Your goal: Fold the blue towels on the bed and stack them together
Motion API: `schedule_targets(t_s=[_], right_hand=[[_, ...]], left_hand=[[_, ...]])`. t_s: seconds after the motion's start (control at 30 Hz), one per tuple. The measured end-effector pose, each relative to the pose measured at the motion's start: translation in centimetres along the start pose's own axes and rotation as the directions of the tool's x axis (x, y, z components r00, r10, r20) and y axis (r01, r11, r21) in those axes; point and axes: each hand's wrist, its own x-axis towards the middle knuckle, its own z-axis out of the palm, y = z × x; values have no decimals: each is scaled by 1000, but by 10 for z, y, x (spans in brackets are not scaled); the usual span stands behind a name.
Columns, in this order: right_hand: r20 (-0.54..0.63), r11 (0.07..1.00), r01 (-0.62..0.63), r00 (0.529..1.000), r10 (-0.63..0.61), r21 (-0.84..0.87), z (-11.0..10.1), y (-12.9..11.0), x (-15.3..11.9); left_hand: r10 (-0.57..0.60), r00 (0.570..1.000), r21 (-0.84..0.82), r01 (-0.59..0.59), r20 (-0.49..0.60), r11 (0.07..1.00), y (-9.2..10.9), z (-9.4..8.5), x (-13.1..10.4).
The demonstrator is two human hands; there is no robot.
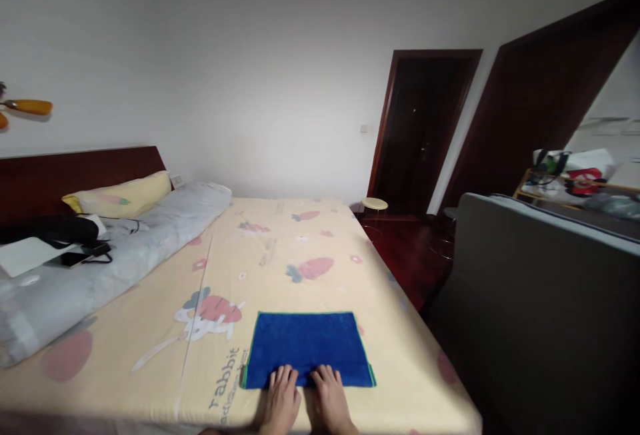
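Note:
A blue cloth [307,342] with green edging lies flat on the yellow printed bed sheet [270,288], near the bed's front edge. At its near edge, left of the middle, my left hand [283,395] has its fingers bent and close together over the cloth's border. My right hand [329,394] grips the same edge a little further right, fingers curled down on the fabric. A narrow gap separates the two hands. Both thumbs are mostly hidden, and so are the undersides of the fingers.
A rolled grey quilt [125,255] lies along the left, bearing a black bag [55,228] and a phone [76,259]. Behind it is a yellow pillow [123,195]. A round stool [375,204] stands beyond the bed's right side; a grey panel [530,295] rises at right.

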Motion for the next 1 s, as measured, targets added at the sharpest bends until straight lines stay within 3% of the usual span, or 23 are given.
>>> schedule_targets(t_s=[0.1, 0.2, 0.3, 0.57, 0.77, 0.9, 1.0], right_hand=[[-37, 991, -70, 997, 66, -115, -9, 50, -15], [-45, 981, -63, 997, 56, -181, -26, 106, -32], [-25, 978, -7, 1000, 2, -209, -37, 136, -43], [-154, 953, -60, 988, 14, -295, -36, 128, -37], [-145, 954, -59, 989, 17, -294, -51, 118, -26], [-134, 967, -77, 990, 45, -243, -66, 114, -23], [-104, 989, -82, 992, 70, -120, -74, 116, -26]], left_hand=[[-55, 994, 88, 63, -93, 994, -48, -16, -15], [-20, 992, 145, 38, -123, 989, -99, -40, -31], [34, 996, 140, -23, -78, 990, -122, -57, -37], [-93, 993, 227, 108, -76, 968, -98, -56, -28], [-47, 998, 202, 52, -31, 978, -104, -69, -18], [32, 994, 90, -23, -102, 996, -107, -82, -19], [26, 983, 7, -25, -182, 1000, -111, -83, -27]])
